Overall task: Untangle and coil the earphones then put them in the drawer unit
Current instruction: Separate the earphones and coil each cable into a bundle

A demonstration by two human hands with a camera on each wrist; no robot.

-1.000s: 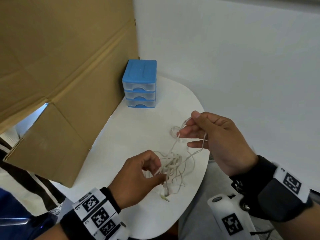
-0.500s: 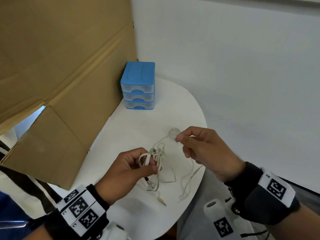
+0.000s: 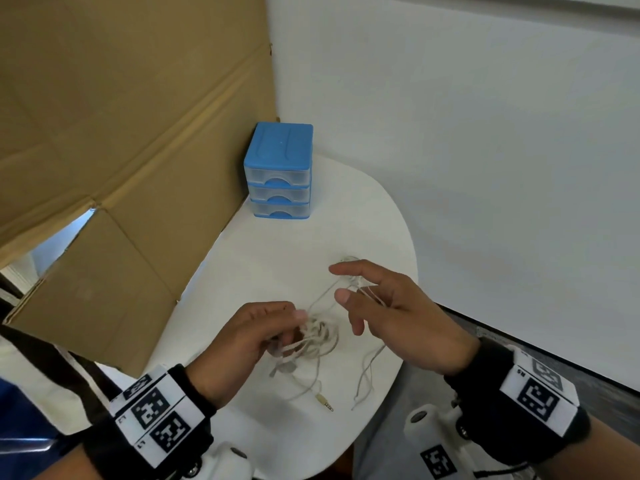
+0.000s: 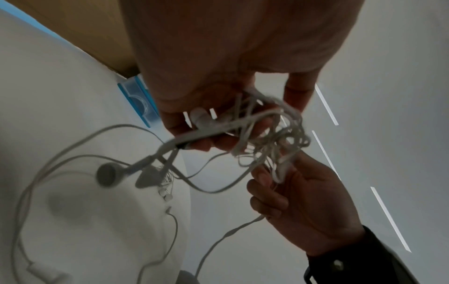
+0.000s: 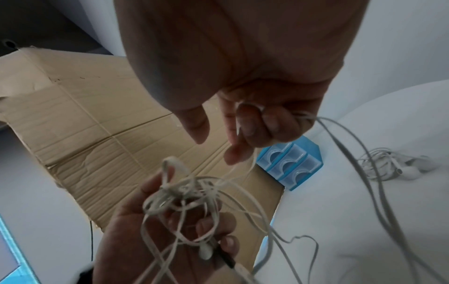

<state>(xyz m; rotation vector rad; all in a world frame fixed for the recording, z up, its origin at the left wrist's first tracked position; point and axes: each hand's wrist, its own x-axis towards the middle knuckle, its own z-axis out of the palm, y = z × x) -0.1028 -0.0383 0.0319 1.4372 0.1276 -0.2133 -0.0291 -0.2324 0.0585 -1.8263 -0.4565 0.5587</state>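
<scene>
A: Which step are we at?

B: Untangling, by my reading. The left hand [image 3: 256,336] sits at lower centre of the head view with its fingers curled round a knotted clump of the white earphones [image 3: 317,336], held just above the white table [image 3: 242,258]. In the left wrist view one earbud [image 4: 108,175] dangles below that clump.

A: And the other hand?

B: The right hand [image 3: 398,313], right of centre, has thumb and forefinger spread. The right wrist view shows its lower fingers [image 5: 257,123] curled over a strand of cord, so it is gripping cable, loosely.

A: Anything loose?

B: Yes. Cord trails down onto the table, and the gold jack plug [image 3: 325,401] lies on the tabletop at lower centre. The right wrist view also shows a second small heap of cord and earbuds [image 5: 398,165] lying on the table at the right edge of the frame; whether it belongs to the same set I cannot tell.

A: The drawers?

B: The blue drawer unit [image 3: 278,171] stands at upper centre against the cardboard sheet [image 3: 121,116], all three drawers closed, well apart from the hands.

A: Next move?

B: Probably drawing one strand free of the knot while the left hand keeps the clump steady. Gentle pulls only; hard tugging would likely tighten it. Coiling and opening a drawer are not yet begun.
</scene>
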